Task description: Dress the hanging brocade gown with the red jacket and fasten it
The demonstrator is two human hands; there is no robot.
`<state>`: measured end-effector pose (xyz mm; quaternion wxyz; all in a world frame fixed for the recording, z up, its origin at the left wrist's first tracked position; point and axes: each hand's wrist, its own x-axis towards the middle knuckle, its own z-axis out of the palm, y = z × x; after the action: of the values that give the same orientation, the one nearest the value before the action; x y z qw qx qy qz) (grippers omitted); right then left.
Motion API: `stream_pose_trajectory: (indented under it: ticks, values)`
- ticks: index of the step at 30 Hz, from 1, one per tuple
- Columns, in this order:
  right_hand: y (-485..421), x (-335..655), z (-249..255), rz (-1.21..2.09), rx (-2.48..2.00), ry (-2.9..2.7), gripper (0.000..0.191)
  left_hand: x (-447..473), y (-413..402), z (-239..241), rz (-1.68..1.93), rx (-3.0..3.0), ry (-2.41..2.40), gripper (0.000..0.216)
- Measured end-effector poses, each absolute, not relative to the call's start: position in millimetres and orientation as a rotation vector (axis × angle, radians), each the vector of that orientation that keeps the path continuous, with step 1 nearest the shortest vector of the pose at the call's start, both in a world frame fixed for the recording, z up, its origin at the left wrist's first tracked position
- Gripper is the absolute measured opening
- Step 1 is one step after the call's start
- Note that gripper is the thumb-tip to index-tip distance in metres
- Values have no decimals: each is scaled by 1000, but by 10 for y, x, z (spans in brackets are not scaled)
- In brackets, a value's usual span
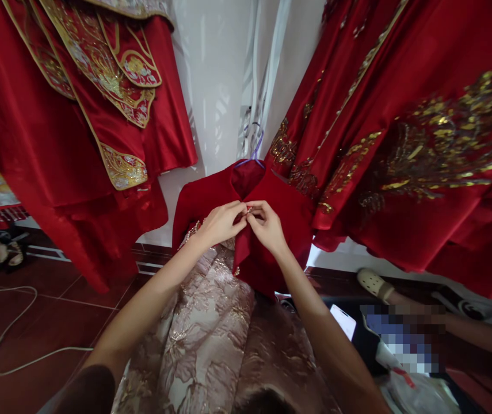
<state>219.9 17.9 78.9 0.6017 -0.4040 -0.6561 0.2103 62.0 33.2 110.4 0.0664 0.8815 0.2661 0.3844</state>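
A red jacket (286, 247) hangs on a purple hanger (258, 146) in front of me, over a pale pinkish-gold brocade dress (209, 322). My left hand (226, 221) pinches the jacket's front edge just below the collar. Meeting it there, my right hand (267, 224) has thumb and forefinger closed at the same spot. Something small and shiny, perhaps a fastening, shows between the fingertips; its kind is hard to make out. Lower on the front edge sits a small gold ornament (237, 271). Beaded trim (191, 233) shows beside my left wrist.
Red embroidered garments (129, 132) hang at the left, and a red sequined gown (422, 155) hangs at the right. On the tiled floor lie a pale cable (12, 322) and dark shoes (15, 256). Another person's foot in a clog (373, 283) and a lit phone (343, 322) are at lower right.
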Motion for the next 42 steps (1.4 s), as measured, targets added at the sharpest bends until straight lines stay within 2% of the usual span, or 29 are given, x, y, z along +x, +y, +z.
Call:
stream_pose_trajectory:
  ticks: [5,7,15,19,22,25,27,31,34,36,42]
  values:
    - [113,2066,488,501,-978,-1422,50,449,232,778,1257,2496,800,34]
    - [62,2089,373,555,-1010,-1427,51,279,161,622,1281,2439,916,40]
    - [-122,2459,278,782,-1101,-1645,25,-303,54,226,1101,2337,1419,22]
    - [-175,2570,393,573,-1189,-1600,23,-255,-32,338,1353,2261,1587,17]
    - [-195,2573,484,461,-1228,-1506,25,-114,-183,385,1538,2213,1450,13]
    - [-209,2547,521,453,-1223,-1487,26,23,-285,300,1231,2339,1136,15]
    - [-216,2526,516,463,-1200,-1500,25,89,-275,196,1075,2424,1114,22]
    - [-227,2477,500,530,-1151,-1539,26,168,-141,18,1145,2512,1627,45]
    - [-238,2443,508,554,-1138,-1565,25,156,-70,-51,934,2421,2138,54]
    - [-241,2431,509,556,-1134,-1580,25,95,-57,-73,698,2398,2252,52]
    - [-189,2463,472,529,-1142,-1565,28,-160,-103,81,127,2543,1998,36]
